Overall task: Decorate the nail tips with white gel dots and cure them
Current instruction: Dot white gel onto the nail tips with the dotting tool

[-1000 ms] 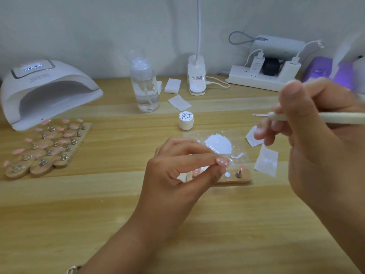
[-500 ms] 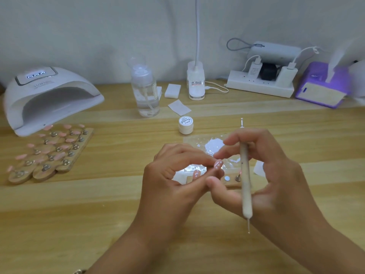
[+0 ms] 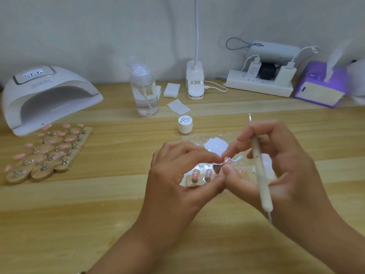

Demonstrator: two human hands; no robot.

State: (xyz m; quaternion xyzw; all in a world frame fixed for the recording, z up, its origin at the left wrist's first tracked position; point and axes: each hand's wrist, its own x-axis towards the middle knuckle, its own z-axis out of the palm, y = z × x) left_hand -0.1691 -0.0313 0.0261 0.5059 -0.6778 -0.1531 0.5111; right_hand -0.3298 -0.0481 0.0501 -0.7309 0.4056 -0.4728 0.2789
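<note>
Head view showed my left hand and my right hand meeting over the table. Both pinched one pink nail tip on its little metal stand. My right hand also held the dotting tool tucked along its fingers, one end up and one end down. Two more tips stood in the small wooden block just under my fingers. The white gel puddle lay just behind, and the curing lamp sat well apart, far left.

The held tip was blurry, so I could not tell if it had dots. If the gel was wet, my fingers might have smeared it. The tiny stand could have slipped and knocked the two tips below.
</note>
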